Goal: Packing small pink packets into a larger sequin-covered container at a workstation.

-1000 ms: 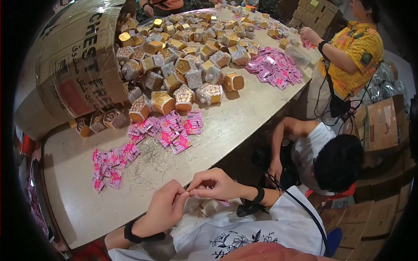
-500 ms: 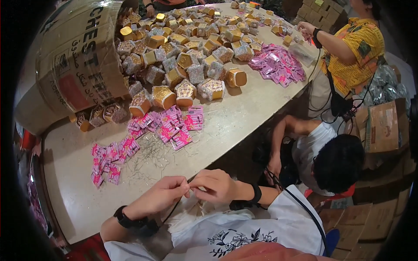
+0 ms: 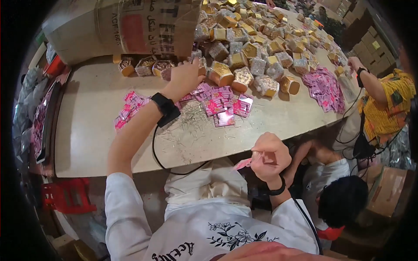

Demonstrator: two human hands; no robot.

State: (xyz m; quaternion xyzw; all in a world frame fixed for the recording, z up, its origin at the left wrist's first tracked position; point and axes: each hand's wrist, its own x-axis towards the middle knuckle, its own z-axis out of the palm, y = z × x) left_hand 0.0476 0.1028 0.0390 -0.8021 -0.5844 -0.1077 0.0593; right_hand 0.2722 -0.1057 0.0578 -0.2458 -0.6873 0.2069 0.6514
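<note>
My left hand (image 3: 186, 78) reaches across the table to the near edge of a heap of gold, bubble-wrapped boxes. Its fingers curl around one gold box (image 3: 202, 65), which they partly hide. Over the table's near edge, my right hand (image 3: 271, 157) is closed with a small pink card (image 3: 243, 164) pinched in its fingers. Between my hands, several pink-and-white printed cards (image 3: 217, 102) lie on the table. More pink cards (image 3: 129, 108) lie beside my left forearm, which covers some of them. Thin silvery pieces like short wires or pins (image 3: 187, 130) are scattered nearby.
A large cardboard carton (image 3: 100, 35) lies on its side at the far left. A dense pile of pink packets (image 3: 324, 90) sits at the right. One person in a yellow patterned shirt (image 3: 387, 104) stands there; another in white (image 3: 324, 187) is low beside my right arm. A black cable hangs at my left wrist.
My hands were together over the near edge. The left has gone forward to the gold boxes; the right has moved right, with a pink card now visible in it. The whole view has shifted.
</note>
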